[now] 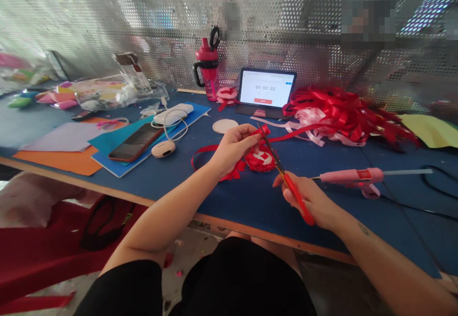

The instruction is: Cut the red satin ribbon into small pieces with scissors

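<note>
One glossy red ribbon (298, 131), narrow, smooth, left grip (236, 145) pinching it, right grip (319, 200) grasping red-handled scissors (295, 194)

A craft workspace of some kind: the blue table (238, 206) carries a pink glue gun (350, 177), heaped red ribbon (332, 111) and coloured paper (64, 137), before blurred perforated metal (157, 30), perhaps a shutter.

Scissors (289, 181): red handles, dark blades. Held ribbon (300, 132): plain red. Ribbon pile (332, 108): red, some pale pink. Tabletop (222, 201): blue. Glue gun (348, 177): pink. Metal wall (171, 54): silver-grey, dotted with holes.
</note>
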Tool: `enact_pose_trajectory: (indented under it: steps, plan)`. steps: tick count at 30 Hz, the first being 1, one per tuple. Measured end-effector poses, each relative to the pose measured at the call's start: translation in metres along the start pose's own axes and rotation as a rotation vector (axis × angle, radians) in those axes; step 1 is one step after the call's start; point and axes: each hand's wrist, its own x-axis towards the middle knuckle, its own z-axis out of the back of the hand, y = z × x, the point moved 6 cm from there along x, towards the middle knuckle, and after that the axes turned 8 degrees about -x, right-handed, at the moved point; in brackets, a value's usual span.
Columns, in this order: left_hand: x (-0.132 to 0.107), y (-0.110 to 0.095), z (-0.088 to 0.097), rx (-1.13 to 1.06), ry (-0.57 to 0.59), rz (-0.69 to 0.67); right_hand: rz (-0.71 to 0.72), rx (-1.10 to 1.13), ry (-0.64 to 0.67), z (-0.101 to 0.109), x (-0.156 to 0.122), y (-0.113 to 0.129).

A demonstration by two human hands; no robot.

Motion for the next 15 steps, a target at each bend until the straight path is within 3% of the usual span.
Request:
enact_pose_trajectory:
  steps: [15]
  plan:
    - [0.0012, 0.0019, 0.0044, 0.056, -0.003, -0.006, -0.030, 0.110, -0.016, -0.0040, 0.0022, -0.0087]
